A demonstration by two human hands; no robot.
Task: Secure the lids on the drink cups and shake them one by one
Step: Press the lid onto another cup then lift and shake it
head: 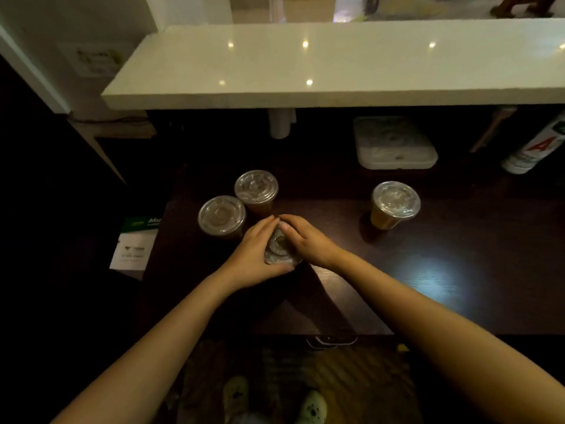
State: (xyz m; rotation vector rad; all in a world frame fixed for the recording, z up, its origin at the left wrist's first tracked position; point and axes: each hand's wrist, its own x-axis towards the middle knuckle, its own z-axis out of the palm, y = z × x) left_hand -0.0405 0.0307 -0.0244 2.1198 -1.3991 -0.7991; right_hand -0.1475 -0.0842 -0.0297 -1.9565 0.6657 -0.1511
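Observation:
Several clear plastic drink cups with brown liquid stand on a dark wooden counter [428, 270]. Both my hands wrap the nearest cup's clear lid [279, 247]: my left hand [255, 252] curls around its left rim, my right hand [305, 240] presses on its right rim, and the fingertips meet at the far edge. The cup body below is hidden. Two lidded cups sit just left of my hands, one cup [221, 216] close by and another cup [256, 188] behind it. A further lidded cup [394, 203] stands apart to the right.
A white raised counter [305, 65] overhangs the back of the work surface. Under it lie a white flat container [394, 142], a white cylinder [279, 123] and a tilted can [535, 148]. A white and green box [134, 243] sits off the left edge.

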